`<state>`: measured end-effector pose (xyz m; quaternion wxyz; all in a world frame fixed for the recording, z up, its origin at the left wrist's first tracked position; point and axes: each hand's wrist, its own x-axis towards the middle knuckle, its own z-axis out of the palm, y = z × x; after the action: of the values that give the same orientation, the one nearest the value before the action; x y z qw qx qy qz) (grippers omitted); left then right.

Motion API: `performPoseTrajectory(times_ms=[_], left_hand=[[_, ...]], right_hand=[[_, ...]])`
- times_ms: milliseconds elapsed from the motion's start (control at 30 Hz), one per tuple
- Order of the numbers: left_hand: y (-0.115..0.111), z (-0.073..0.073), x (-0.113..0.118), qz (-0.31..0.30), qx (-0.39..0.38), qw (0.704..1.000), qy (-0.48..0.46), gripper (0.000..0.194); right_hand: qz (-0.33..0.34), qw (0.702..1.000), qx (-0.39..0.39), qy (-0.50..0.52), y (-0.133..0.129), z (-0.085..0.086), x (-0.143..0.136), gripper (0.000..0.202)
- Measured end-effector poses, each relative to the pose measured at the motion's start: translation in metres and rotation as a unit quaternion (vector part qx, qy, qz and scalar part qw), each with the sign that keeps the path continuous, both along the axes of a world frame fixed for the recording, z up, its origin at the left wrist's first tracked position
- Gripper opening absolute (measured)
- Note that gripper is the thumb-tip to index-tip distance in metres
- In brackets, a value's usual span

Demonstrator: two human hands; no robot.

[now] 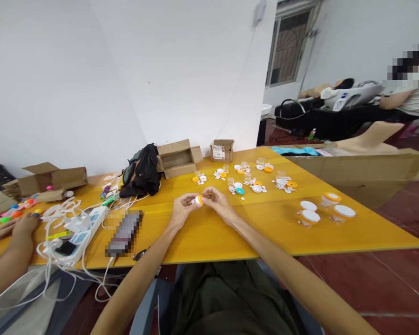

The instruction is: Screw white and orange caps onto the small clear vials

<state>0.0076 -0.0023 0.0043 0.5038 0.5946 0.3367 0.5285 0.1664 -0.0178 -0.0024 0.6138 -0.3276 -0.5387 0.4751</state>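
Observation:
Both hands meet above the middle of the wooden table [209, 237]. Between them is a small clear jar with an orange and white lid [197, 200], lying on its side. My left hand [183, 208] is closed around the jar's left end. The fingers of my right hand [217, 203] are closed on the lid end. What sits inside the jar is too small to make out. Beyond my hands lie several groups of clear cups with loose white, orange and teal plastic parts [240, 190]. To the right stand several lidded jars [310, 217].
Cardboard boxes [176, 158] and a black bag [143, 172] are along the wall. A power strip [87, 237] with tangled white cables and a phone [125, 231] lie left. Another person's hands [24, 228] rest at the far left; a person [412, 93] sits at the upper right.

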Motion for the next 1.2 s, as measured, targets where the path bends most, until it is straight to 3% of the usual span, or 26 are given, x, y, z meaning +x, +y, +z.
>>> performPoseTrajectory(times_ms=[333,867,1200], left_hand=[[0.001,0.000,0.002,0.031,0.035,0.999,0.009,0.036],[0.002,-0.010,0.003,0.059,0.248,0.961,0.112,0.018],[-0.003,-0.009,0.004,0.066,0.232,0.960,0.145,0.019]], right_hand=[[-0.062,0.996,0.059,-0.040,-0.003,-0.004,-0.003,0.021],[-0.063,0.995,-0.032,-0.064,0.003,-0.011,-0.003,0.036],[-0.051,0.996,-0.046,-0.065,0.002,-0.011,-0.002,0.035]])
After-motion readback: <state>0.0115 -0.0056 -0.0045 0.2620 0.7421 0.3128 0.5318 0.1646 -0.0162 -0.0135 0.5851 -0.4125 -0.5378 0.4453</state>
